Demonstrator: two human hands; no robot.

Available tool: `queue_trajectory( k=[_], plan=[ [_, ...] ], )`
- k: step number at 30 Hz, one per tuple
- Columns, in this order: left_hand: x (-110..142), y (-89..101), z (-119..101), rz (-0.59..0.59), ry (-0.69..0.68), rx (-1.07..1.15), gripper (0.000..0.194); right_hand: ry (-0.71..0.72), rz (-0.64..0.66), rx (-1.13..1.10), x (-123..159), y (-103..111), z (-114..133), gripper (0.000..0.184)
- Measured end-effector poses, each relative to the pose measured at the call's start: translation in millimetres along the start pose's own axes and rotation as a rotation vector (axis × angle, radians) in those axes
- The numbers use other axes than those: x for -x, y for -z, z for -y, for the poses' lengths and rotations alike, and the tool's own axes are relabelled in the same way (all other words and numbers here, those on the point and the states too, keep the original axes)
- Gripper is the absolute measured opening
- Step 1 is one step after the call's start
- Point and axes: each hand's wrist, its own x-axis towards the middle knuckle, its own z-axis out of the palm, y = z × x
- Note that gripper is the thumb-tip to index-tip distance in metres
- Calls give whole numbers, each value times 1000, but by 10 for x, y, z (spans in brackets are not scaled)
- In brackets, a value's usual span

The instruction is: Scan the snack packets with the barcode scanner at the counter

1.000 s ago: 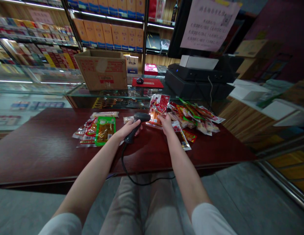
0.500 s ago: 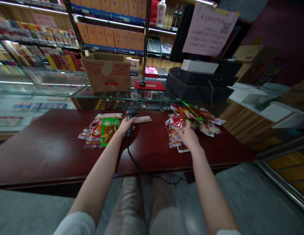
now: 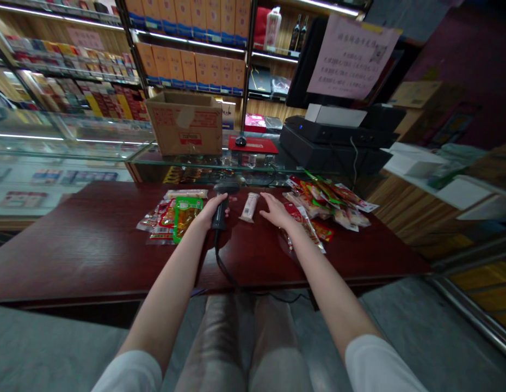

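My left hand [image 3: 214, 211] is wrapped round a black barcode scanner [image 3: 220, 213], whose cable runs down over the table's front edge. Just right of the scanner, a pale wrapped stick-shaped snack [image 3: 249, 207] lies on the dark red table. My right hand [image 3: 276, 211] hovers close to that snack with fingers apart, holding nothing. Under my right wrist lies a red and clear snack packet [image 3: 306, 223], partly covered by the arm. Beyond it sits a pile of snack packets [image 3: 334, 198]. Left of the scanner, a green-edged packet [image 3: 186, 215] rests on other red and clear packets [image 3: 162, 222].
Behind the table is a glass counter bearing an open cardboard box [image 3: 187, 128], a red mat with a black mouse [image 3: 240, 141], and a black cash drawer [image 3: 318, 149]. A monitor with a paper sign [image 3: 351, 57] stands above. Shelves of boxed goods line the back.
My right hand has moved left from the packet pile and opened near the stick snack. That snack now lies more lengthwise, apart from the scanner. The left hand keeps its grip on the scanner.
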Motion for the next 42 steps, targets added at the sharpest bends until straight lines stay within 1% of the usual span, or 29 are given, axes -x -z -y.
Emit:
queue_trajectory(
  k=[2, 4, 6, 8, 11, 14, 16, 18, 20, 21, 23, 24, 26, 28, 30, 33, 37, 42],
  plan=[
    [16, 7, -47, -103, -40, 53, 16, 28, 99, 14, -181, -87, -2, 76],
    [25, 4, -78, -178, -46, 72, 13, 22, 176, 35, -268, -146, 14, 77],
    [26, -8, -86, -211, -40, 62, 12, 9, 186, 55, -267, -177, 31, 73],
    [19, -24, -78, -216, -37, 42, 13, -9, 139, 109, -213, -183, 35, 66],
    [5, -40, -57, -202, -39, 25, 14, -64, 57, 211, -125, -169, 13, 55],
    [-1, -36, -43, -179, -47, 14, 17, -36, -33, 225, -98, -155, -23, 43],
    [-2, -21, -39, -164, -50, 4, 19, 14, -11, 171, -107, -146, -43, 39],
    [-4, -1, -38, -145, -48, -9, 20, 29, 46, 116, -116, -130, -55, 44],
    [-7, 12, -38, -121, -46, -19, 22, 20, 40, 132, -110, -100, -60, 49],
    [-8, 13, -39, -112, -48, -23, 24, 16, 13, 164, -101, -79, -61, 47],
    [0, 0, -39, -109, -52, -39, 27, 11, -52, 216, -73, -26, -55, 37],
    [9, -13, -38, -113, -59, -54, 28, 3, -88, 219, -58, 3, -48, 32],
    [37, -46, -28, -102, -82, -103, 31, -29, -161, 198, -31, 60, -23, 29],
    [68, -77, -5, -52, -88, -168, 36, -71, -224, 193, -15, 106, 9, 28],
    [83, -95, 31, 20, -68, -235, 44, -96, -256, 222, -10, 136, 37, 25],
    [60, -99, 97, 74, -66, -292, 53, -97, -259, 256, -7, 152, 58, 23],
    [-1, -85, 152, 88, -113, -317, 57, -93, -231, 264, -2, 143, 58, 26],
    [-1, -89, 162, 94, -117, -375, 60, -88, -217, 261, -7, 123, 66, 27]
  ],
)
